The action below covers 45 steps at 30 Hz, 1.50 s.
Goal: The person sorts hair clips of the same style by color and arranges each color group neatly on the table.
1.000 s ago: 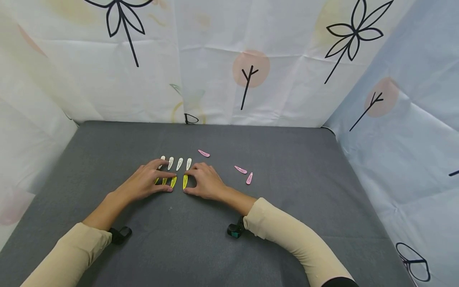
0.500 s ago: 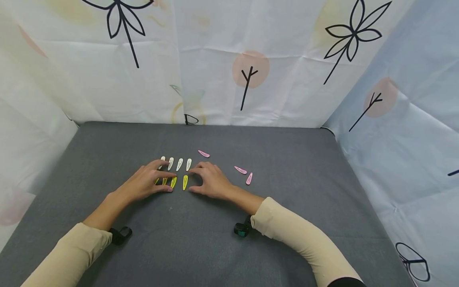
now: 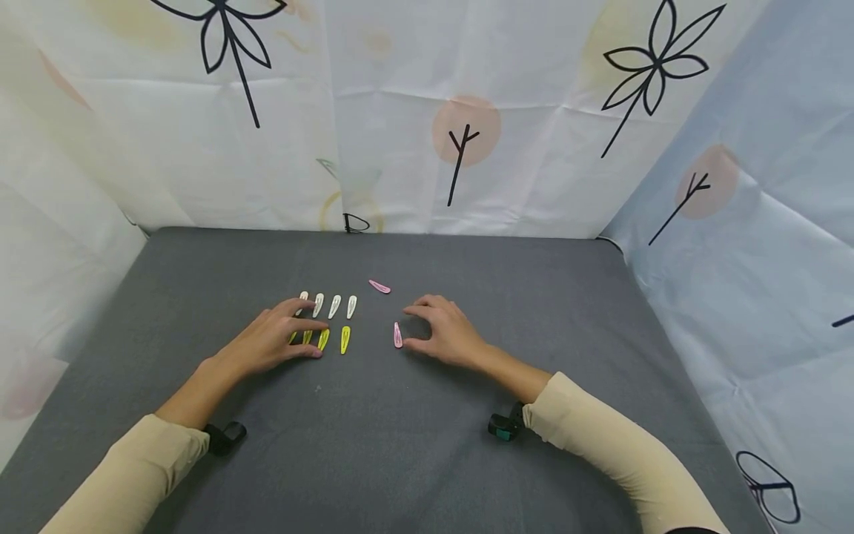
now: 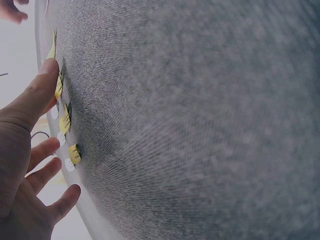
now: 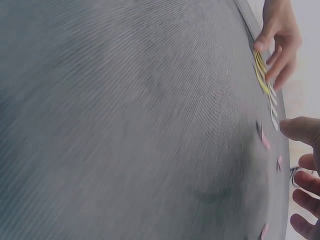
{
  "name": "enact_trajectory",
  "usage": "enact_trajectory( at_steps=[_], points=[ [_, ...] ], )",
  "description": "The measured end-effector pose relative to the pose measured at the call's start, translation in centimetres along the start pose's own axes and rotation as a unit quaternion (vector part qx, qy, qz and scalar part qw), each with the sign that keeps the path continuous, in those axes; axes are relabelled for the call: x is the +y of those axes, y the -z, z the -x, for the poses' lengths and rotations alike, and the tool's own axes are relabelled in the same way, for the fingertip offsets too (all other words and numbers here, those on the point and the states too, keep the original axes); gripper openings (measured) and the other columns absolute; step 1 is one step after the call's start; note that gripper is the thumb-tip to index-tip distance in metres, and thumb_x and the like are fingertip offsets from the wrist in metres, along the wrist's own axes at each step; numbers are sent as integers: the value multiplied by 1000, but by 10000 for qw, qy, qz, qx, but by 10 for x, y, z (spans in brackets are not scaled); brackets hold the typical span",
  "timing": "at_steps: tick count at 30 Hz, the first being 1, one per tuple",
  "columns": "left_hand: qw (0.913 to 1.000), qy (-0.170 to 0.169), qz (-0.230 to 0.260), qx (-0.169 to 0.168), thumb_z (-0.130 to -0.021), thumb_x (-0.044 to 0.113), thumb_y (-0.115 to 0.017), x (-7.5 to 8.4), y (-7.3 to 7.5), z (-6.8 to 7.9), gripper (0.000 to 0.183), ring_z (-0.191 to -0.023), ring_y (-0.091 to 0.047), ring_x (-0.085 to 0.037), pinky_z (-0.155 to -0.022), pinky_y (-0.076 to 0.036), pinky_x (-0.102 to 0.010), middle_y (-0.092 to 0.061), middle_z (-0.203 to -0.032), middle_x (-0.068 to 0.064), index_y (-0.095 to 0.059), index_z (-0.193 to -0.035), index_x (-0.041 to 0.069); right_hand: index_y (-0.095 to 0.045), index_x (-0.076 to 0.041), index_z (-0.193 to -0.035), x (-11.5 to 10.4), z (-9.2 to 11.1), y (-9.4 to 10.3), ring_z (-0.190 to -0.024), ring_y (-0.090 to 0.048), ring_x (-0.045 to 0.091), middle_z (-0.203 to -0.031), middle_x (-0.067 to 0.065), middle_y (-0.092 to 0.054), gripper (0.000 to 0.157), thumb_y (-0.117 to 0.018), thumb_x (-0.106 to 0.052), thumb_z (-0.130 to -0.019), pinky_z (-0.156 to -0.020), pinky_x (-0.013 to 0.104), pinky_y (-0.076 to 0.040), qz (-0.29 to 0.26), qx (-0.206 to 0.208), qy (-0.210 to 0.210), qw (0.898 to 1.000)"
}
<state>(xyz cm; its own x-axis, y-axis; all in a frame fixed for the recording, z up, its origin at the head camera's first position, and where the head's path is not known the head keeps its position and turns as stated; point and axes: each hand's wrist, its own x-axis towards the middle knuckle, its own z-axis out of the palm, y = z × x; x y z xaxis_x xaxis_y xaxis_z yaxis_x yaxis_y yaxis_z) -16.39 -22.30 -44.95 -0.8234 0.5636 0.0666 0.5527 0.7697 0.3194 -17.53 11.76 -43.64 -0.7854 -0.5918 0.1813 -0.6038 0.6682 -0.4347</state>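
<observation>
My left hand [image 3: 276, 334] lies over the left end of a yellow row of snap hair clips, thumb and index finger at the two ends of the yellow hair clip [image 3: 323, 340] third from the left. Two more yellow clips are partly covered by that hand. A fourth yellow clip [image 3: 345, 340] lies uncovered to the right. Behind them stands a row of white hair clips [image 3: 334, 306], the leftmost partly hidden by my fingers. My right hand [image 3: 443, 330] hovers with thumb and fingers apart, thumb tip right beside an upright pink hair clip [image 3: 397, 335].
Another pink hair clip [image 3: 379, 286] lies slanted behind the rows. In the right wrist view one more pink clip [image 5: 264, 231] shows at the bottom edge. A grey cloth [image 3: 373, 445] covers the table, with patterned white curtains [image 3: 394, 111] around it.
My right hand has let go of the fourth yellow clip and moved right, uncovering an upright pink clip and covering the two pink clips farther right. The left hand has stayed in place.
</observation>
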Motion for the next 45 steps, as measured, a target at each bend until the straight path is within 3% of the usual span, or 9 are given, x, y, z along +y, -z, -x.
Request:
enact_trajectory(
  at_steps=[10,22,30,45],
  points=[
    [10000,34,38,-19,-84,40,-79,0,0,1,46,-130,-45,-43,-94,-40,-66,-51,-140,-24,-73,-124,16,-68,-5,-126,27,32,14,-114,-56,27,-120,9,-63,51,-83,-25,-82,-98,49,-43,18,339,-260,9991],
    [10000,92,3,26,-84,40,-79,0,-2,0,47,-131,-45,-43,-95,-40,-65,-51,-140,-23,-72,-124,16,-71,-4,-120,48,53,21,-113,-57,30,-118,11,-64,48,-85,-28,-80,-95,52,-44,56,657,-634,9958],
    [9999,165,19,3,-85,39,-79,1,-2,1,47,-131,-45,-43,-98,-39,-65,-51,-140,-23,-72,-125,15,-73,-6,-116,56,62,21,-109,-58,27,-113,8,-64,46,-82,-36,-82,-93,49,-46,35,658,-956,9932],
    [9998,112,32,163,-83,40,-80,3,-2,-2,48,-131,-45,-43,-96,-39,-65,-51,-139,-23,-73,-122,13,-72,-6,-117,60,64,17,-113,-56,29,-115,9,-64,49,-84,-35,-80,-95,51,-44,107,639,-1015,9927]
  ],
)
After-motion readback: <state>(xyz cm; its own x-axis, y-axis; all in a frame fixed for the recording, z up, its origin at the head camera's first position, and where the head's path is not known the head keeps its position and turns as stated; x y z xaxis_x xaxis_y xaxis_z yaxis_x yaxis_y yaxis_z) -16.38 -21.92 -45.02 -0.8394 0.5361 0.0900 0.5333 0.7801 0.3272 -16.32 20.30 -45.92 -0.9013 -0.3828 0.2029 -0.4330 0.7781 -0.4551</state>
